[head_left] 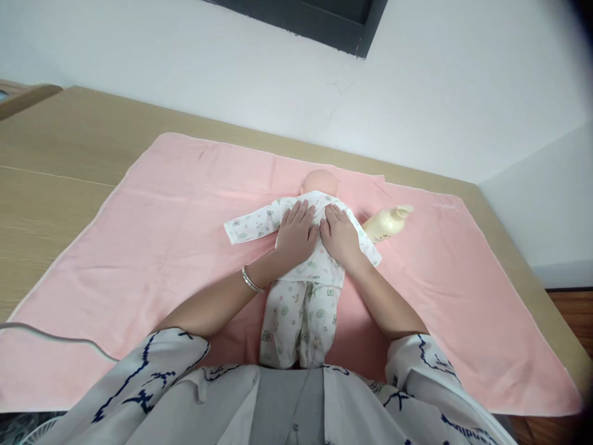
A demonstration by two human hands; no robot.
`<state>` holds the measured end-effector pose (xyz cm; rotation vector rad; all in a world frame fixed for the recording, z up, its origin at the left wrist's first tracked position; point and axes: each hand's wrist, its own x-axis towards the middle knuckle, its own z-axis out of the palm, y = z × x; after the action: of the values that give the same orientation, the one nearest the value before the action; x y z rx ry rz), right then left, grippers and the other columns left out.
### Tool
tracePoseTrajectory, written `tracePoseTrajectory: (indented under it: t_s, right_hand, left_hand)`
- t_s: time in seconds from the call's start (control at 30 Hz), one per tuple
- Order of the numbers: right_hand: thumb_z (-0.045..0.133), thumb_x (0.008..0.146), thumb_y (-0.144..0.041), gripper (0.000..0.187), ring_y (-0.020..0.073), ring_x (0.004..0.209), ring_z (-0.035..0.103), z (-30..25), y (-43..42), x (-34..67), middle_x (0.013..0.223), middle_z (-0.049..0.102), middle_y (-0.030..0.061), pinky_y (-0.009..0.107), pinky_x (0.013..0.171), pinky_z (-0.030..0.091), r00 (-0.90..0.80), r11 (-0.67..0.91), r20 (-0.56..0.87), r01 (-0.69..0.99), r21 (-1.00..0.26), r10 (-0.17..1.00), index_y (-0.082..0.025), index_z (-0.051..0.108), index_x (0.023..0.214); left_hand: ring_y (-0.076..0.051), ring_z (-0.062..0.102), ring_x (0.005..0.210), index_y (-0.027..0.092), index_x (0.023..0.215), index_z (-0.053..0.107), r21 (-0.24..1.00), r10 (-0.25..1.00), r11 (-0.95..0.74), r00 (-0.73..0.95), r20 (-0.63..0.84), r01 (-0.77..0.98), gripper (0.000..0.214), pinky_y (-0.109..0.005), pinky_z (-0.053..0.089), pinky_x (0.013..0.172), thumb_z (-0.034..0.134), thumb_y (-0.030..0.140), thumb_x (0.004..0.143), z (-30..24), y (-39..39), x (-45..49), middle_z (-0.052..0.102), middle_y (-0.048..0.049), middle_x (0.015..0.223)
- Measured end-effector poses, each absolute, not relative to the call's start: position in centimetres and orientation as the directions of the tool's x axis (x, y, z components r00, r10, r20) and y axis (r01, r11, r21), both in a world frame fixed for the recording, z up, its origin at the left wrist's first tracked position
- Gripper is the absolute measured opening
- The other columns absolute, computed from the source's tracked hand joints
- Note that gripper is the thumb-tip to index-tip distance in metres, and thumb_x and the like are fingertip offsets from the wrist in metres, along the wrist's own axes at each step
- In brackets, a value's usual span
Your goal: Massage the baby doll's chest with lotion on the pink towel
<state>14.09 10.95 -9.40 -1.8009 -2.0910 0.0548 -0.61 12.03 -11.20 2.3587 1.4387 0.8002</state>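
Observation:
A baby doll (319, 269) in white printed pyjamas lies stretched out, its bald head (320, 180) away from me and its legs toward my body. Its face does not show. My left hand (297, 232) rests flat on the left side of the doll's upper body, fingers stretched forward. On the right side of the same upper body lies my right hand (340, 235), also flat with fingers extended. Neither hand grips anything. Just right of the doll, a cream-coloured pump bottle (388, 223) lies on its side, partly behind the doll's sleeve.
A pink mat (185, 210) under the doll covers much of the wooden table (69, 142). A grey cable (60, 337) crosses the mat at the lower left. The white wall (185, 55) rises behind the table, with a dark frame (324, 25) on it.

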Motion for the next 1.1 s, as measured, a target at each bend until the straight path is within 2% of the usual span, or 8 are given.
tracePoseTrajectory:
  t_s: [0.13,0.33,0.47,0.57,0.63,0.77,0.9,1.1]
  right_hand:
    - [0.036,0.098,-0.025,0.051,0.0315,0.14,0.047,-9.1,9.9,13.3,0.144,0.056,0.0215,0.049,0.119,0.036,-0.093,0.17,0.283,0.95,-0.26,0.954,0.0,0.053,0.139]
    - [0.039,0.097,-0.022,0.043,0.0289,0.134,0.055,-8.3,8.1,12.4,0.135,0.064,0.0168,0.044,0.118,0.039,-0.153,0.22,0.285,0.951,-0.219,0.946,-0.006,0.063,0.129]
    - [0.037,0.099,-0.027,0.043,0.0261,0.138,0.051,-8.1,9.5,13.5,0.14,0.061,0.0126,0.044,0.119,0.039,-0.121,0.198,0.251,0.93,-0.309,0.96,-0.013,0.063,0.13]
    - [0.034,0.099,-0.026,0.043,0.0248,0.142,0.046,-8.1,10.9,14.7,0.145,0.057,0.012,0.045,0.12,0.036,-0.123,0.213,0.245,0.899,-0.384,0.962,-0.014,0.061,0.132]
    - [0.033,0.099,-0.025,0.043,0.025,0.142,0.045,-8.2,11.4,15.1,0.145,0.057,0.0125,0.045,0.12,0.035,-0.124,0.216,0.247,0.895,-0.39,0.961,-0.013,0.061,0.13]
    - [0.034,0.098,-0.022,0.043,0.0284,0.14,0.048,-8.2,10.3,14.0,0.141,0.059,0.0178,0.046,0.119,0.038,-0.1,0.182,0.259,0.93,-0.319,0.961,-0.007,0.062,0.127]
    - [0.038,0.097,-0.022,0.038,0.0281,0.137,0.051,-8.1,8.7,12.6,0.136,0.063,0.0156,0.045,0.118,0.039,-0.111,0.191,0.275,0.94,-0.283,0.955,-0.011,0.067,0.12]
    - [0.036,0.101,-0.031,0.042,0.0247,0.14,0.049,-8.2,10.1,14.0,0.143,0.059,0.0112,0.045,0.118,0.04,-0.068,0.172,0.255,0.896,-0.41,0.965,-0.016,0.063,0.129]
  left_hand:
    - [-0.028,0.028,0.152,0.014,0.148,0.043,0.517,0.892,-0.451,0.357,0.277,0.728,0.053,-0.053,0.019,0.126,0.04,0.03,0.097,-10.9,13.0,-1.2,0.038,-0.0107,0.16]
    - [-0.03,0.031,0.15,0.008,0.147,0.044,0.505,0.912,-0.409,0.323,0.253,0.76,0.055,-0.051,0.021,0.125,0.037,0.031,0.097,-10.6,14.2,-1.7,0.041,-0.0137,0.158]
    - [-0.033,0.033,0.149,0.01,0.145,0.046,0.452,0.916,-0.399,0.32,0.243,0.798,0.052,-0.056,0.024,0.123,0.035,0.03,0.099,-10.2,12.4,-0.9,0.042,-0.0146,0.156]
    - [-0.033,0.035,0.148,0.013,0.141,0.052,0.387,0.893,-0.442,0.355,0.278,0.809,0.048,-0.058,0.02,0.124,0.033,0.028,0.099,-10.0,10.8,-0.4,0.046,-0.0134,0.154]
    - [-0.032,0.037,0.147,0.013,0.14,0.054,0.368,0.878,-0.465,0.368,0.305,0.805,0.047,-0.06,0.015,0.125,0.032,0.027,0.1,-9.9,10.6,-0.4,0.048,-0.0134,0.153]
    - [-0.032,0.037,0.147,0.016,0.141,0.053,0.44,0.902,-0.43,0.35,0.255,0.789,0.048,-0.067,0.013,0.123,0.037,0.032,0.099,-9.8,12.1,-1.1,0.048,-0.0114,0.153]
    - [-0.032,0.035,0.148,0.019,0.143,0.05,0.495,0.927,-0.374,0.309,0.21,0.784,0.051,-0.069,0.011,0.122,0.039,0.039,0.098,-9.9,14.1,-1.8,0.045,-0.0108,0.155]
    - [-0.035,0.036,0.147,0.013,0.142,0.051,0.425,0.921,-0.387,0.321,0.221,0.819,0.051,-0.067,0.017,0.121,0.034,0.036,0.1,-9.5,12.5,-1.2,0.045,-0.0159,0.154]
